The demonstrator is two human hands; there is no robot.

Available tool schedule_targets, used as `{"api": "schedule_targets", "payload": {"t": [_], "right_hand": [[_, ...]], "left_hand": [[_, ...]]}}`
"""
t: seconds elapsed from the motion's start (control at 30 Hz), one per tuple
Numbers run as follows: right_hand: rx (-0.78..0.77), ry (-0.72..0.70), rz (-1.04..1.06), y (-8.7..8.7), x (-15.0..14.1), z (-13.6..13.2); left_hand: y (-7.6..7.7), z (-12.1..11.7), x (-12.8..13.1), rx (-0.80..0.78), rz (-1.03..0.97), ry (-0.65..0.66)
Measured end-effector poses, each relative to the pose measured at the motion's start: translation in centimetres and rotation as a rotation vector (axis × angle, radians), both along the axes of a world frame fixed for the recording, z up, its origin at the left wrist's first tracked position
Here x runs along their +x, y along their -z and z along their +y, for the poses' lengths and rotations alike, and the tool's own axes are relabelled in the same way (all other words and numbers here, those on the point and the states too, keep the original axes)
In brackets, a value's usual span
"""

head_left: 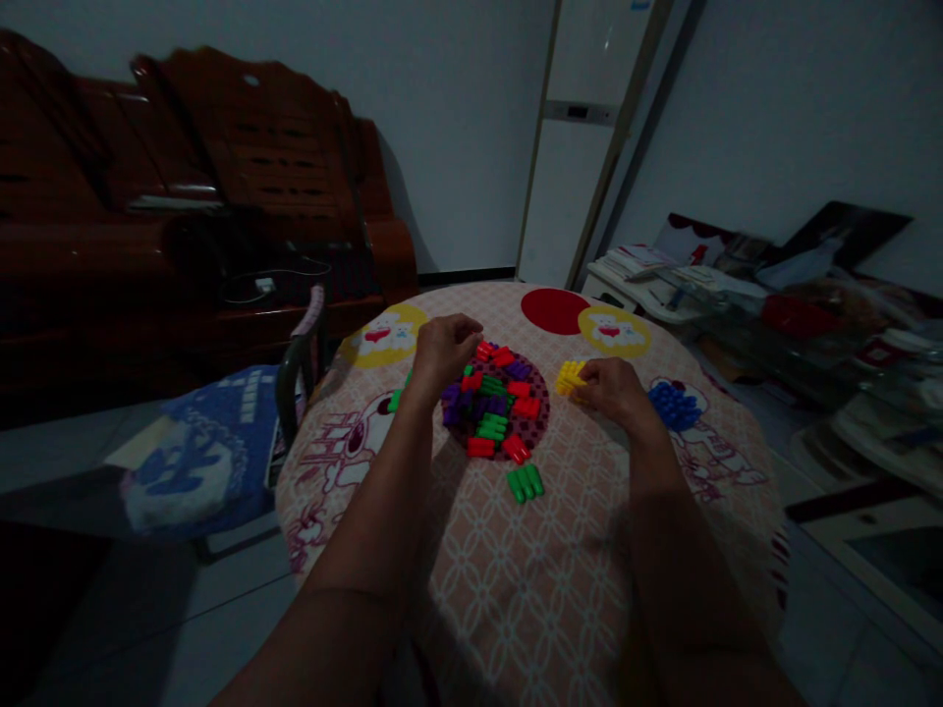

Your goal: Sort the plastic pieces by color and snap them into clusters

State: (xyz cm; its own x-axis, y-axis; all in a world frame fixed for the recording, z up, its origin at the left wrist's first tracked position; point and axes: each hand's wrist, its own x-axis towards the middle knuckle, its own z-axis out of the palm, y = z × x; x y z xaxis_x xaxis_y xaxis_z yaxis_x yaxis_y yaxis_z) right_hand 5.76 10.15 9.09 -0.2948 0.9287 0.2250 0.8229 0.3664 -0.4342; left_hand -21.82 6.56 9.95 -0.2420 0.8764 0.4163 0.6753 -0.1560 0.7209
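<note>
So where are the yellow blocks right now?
Head view: the yellow blocks sit right of the mixed pile, at the right hand's fingertips.

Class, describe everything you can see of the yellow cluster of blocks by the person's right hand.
The yellow blocks form a small clump of short, rounded plastic-looking pieces, bright and glossy. They lie on the patterned tablecloth, right of the mixed pile of red, green and purple blocks and left of a blue clump. The right hand rests against their right side, fingertips touching. The exact piece count is too blurred to tell.
</note>
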Motion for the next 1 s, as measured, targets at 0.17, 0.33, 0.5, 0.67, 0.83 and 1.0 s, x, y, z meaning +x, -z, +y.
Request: {"api": "schedule_targets", "payload": {"t": [0.17,0.33,0.5,0.67,0.83,1.0], "right_hand": [[0.112,0.117,0.023,0.4,2.2,1.2],[0.078,0.114,0.104,0.2,3.4,1.5],[0.053,0.093,-0.038,0.9,1.8,1.5],[0.054,0.096,-0.262,2.0,0.0,1.5],[0.056,0.135,-0.319,2.6,-0.7,1.1],[0.054,0.17,-0.208,2.0,0.9,1.6]], "left_hand": [[1.8,0.8,5.2,-0.074,0.175,0.248],[3.8,0.8,8.7,-0.142,0.32,0.414],[4.6,0.7,9.2,-0.181,0.349,0.446],[4.7,0.9,9.0,-0.174,0.352,0.444],[4.8,1.0,8.9,-0.179,0.343,0.451],[4.5,1.4,7.4,-0.15,0.316,0.377]]}}
